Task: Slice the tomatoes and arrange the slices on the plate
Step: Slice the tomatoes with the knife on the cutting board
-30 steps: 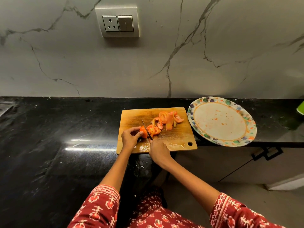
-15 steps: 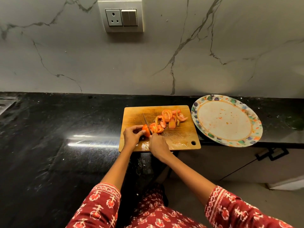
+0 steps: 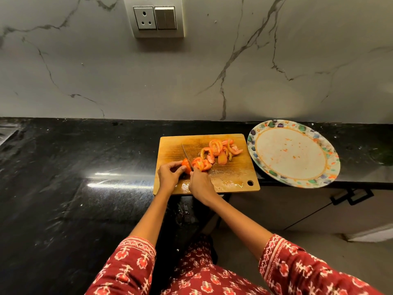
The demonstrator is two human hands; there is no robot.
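Juice-smeared plate (image 3: 331, 165) sliceless; hands clamped on tomato (image 3: 186, 166) and knife (image 3: 187, 155).

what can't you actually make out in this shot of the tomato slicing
- Knife handle: head view, hidden inside the right hand; only the blade shows.
- How much uncut tomato remains: the left hand covers its far side.
- Number of slices on the cutting board: they overlap in a pile, too small to count.
- Plate: only smears show; whether they are juice or seeds is too small to tell.
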